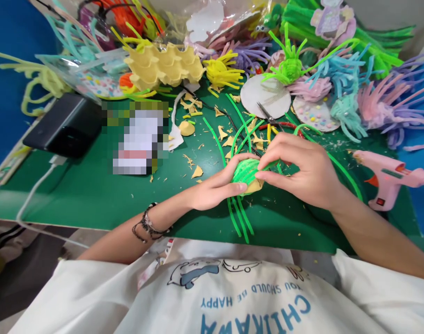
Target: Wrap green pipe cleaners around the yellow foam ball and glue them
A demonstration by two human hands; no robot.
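Near the middle of the table, my left hand (217, 185) wraps around a small yellow cardboard cup (255, 186) covered in bright green pipe cleaners (244, 170). Its thumb presses the near side, with the fingers behind. Loose pipe cleaner ends stick out above and below the cup. My right hand (302, 169) pinches at the cup's right side, thumb and forefinger closed on a green pipe cleaner; the exact contact is partly hidden by the fingers. Beyond the hands lie scissors (267, 115), their handles partly covered by my right hand.
A pink glue gun (389, 176) lies at right. A phone (138, 144) and a black device (67, 125) with a white cable stand at left. Behind are a yellow egg carton (163, 65), a white disc (264, 97), a green tufted piece (290, 69) and cardboard scraps (225, 139).
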